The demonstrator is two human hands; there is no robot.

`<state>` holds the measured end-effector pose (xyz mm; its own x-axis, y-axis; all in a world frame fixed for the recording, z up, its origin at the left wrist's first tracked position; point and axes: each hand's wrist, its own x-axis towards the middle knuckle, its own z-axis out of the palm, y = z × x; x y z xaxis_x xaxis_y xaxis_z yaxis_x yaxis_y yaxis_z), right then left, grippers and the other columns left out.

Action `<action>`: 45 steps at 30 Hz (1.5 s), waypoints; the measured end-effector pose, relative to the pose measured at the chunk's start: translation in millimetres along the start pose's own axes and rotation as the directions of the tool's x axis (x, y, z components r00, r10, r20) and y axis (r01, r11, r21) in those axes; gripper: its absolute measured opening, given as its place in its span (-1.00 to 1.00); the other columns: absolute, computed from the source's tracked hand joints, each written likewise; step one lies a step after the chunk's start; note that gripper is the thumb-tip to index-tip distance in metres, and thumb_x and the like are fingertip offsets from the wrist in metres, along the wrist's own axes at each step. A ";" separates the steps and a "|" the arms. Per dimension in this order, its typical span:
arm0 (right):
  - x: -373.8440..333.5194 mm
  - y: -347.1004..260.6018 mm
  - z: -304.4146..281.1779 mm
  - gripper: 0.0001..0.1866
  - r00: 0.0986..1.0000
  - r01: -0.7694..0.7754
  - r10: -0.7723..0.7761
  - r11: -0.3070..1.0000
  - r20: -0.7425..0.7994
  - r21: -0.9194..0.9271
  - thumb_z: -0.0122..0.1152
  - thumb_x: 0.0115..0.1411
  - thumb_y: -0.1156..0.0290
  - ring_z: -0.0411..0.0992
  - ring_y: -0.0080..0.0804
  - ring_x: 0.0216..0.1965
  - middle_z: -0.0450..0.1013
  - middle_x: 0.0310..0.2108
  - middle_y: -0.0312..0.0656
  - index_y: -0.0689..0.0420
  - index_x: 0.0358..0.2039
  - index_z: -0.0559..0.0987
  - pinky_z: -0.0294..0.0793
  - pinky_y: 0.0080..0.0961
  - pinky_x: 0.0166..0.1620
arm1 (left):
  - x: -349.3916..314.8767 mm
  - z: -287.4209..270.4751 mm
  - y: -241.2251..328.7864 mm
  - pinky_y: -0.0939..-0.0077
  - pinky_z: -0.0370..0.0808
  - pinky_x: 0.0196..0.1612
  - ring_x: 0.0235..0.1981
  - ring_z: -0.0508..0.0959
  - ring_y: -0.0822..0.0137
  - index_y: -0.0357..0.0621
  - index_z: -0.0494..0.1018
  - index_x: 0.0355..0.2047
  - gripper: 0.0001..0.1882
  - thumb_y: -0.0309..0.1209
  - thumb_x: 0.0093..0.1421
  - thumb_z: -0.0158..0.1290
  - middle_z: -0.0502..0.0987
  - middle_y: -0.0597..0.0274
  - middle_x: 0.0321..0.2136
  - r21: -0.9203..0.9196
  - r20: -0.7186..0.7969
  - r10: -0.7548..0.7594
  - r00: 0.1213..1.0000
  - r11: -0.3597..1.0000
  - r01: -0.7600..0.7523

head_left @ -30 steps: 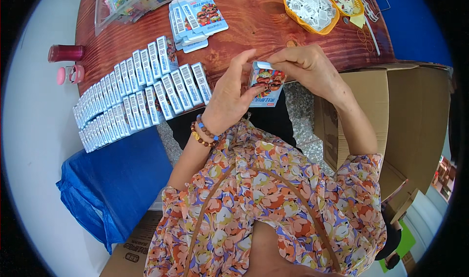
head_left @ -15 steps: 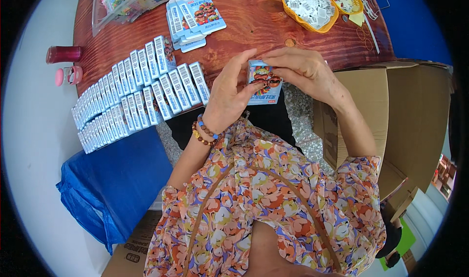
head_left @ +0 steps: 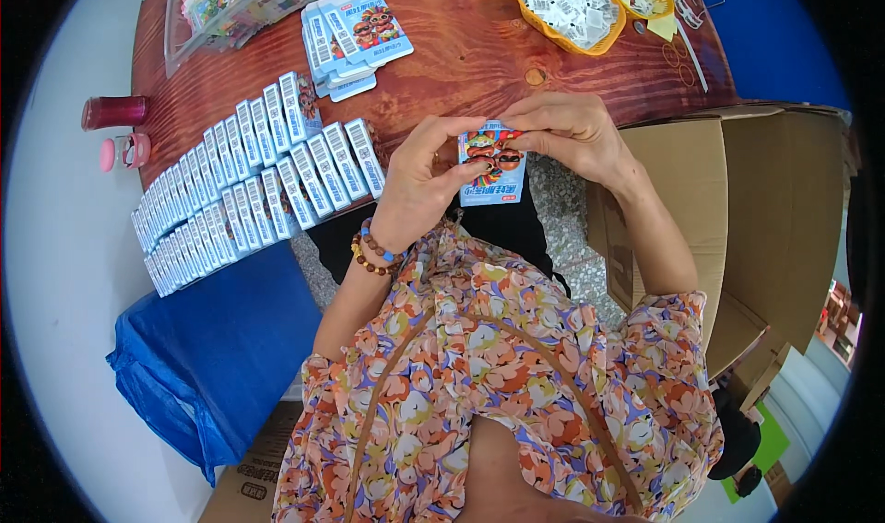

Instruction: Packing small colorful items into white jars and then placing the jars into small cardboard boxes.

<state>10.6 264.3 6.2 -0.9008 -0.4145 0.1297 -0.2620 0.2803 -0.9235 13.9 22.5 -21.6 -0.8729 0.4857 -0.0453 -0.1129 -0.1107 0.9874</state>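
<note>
A small light-blue box with colourful cartoon figures is held between both hands, just off the table's near edge. My left hand grips its left side, thumb across the printed face and fingers along the far edge. At the far right corner my right hand pinches the box between thumb and fingers. To the left, two rows of similar boxes stand packed side by side with their barcode sides up. Beyond them lies a loose pile of flat light-blue cartons.
A clear plastic bin of colourful packets stands far left. Yellow baskets at far right hold small white packets. A dark red jar stands at the left. A big open cardboard box is on my right, a blue cover on my left.
My left fingers, raised and spread before, have come down onto the box's far edge. The whole view has shifted slightly. My right hand still pinches the far right corner.
</note>
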 end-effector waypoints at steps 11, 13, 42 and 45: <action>-0.8 5.1 55.9 -0.43 0.981 -0.117 0.071 0.960 -0.180 -0.255 0.32 0.21 0.43 0.35 -0.24 0.26 0.38 0.22 -0.04 0.20 0.23 0.42 0.44 -0.37 0.15 | 13.0 -16.2 31.5 0.18 0.37 -0.15 -0.26 0.49 0.10 -0.08 0.54 -0.14 -0.63 -0.28 0.03 0.28 0.52 0.16 -0.34 0.974 -0.105 0.466 0.879 0.225 -0.003; 7.8 6.3 67.2 -0.52 0.982 -0.163 0.146 0.975 -0.121 -0.149 0.31 0.22 0.42 0.42 -0.24 0.18 0.46 0.14 -0.02 0.23 0.15 0.50 0.44 -0.36 0.14 | 18.0 -24.4 28.5 0.12 0.23 -0.03 -0.20 0.45 0.12 -0.04 0.56 -0.20 -0.65 -0.20 0.02 0.28 0.52 0.16 -0.35 0.998 -0.064 0.459 0.886 0.033 0.055; 95.9 47.6 51.9 -0.63 0.869 0.321 -0.457 0.812 -0.189 -0.487 0.23 0.07 0.67 0.57 -0.12 -0.01 0.56 -0.01 0.00 0.23 -0.06 0.62 0.60 -0.31 0.03 | 43.5 -74.1 43.3 0.42 0.56 -0.09 -0.09 0.61 0.27 -0.35 0.07 0.33 -0.26 -0.30 0.30 0.17 0.57 -0.13 -0.07 0.392 -0.549 0.093 0.830 0.906 0.158; 67.3 26.5 54.6 -0.65 0.848 0.414 -0.522 0.764 -0.096 -0.495 0.24 0.10 0.65 0.59 -0.15 -0.05 0.56 -0.03 0.00 0.25 -0.05 0.60 0.62 -0.36 -0.03 | 48.2 -71.9 39.7 0.41 0.51 0.08 0.05 0.52 0.31 -0.25 -0.11 0.42 -0.17 -0.68 0.23 0.07 0.41 -0.02 0.13 0.015 -0.422 0.148 0.895 0.988 -0.156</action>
<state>-38.1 196.6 -29.2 -0.6600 -0.4144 0.6267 -0.7447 0.4709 -0.4729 -66.9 -20.8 4.5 -0.9978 0.0523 0.0416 0.0320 -0.1725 0.9845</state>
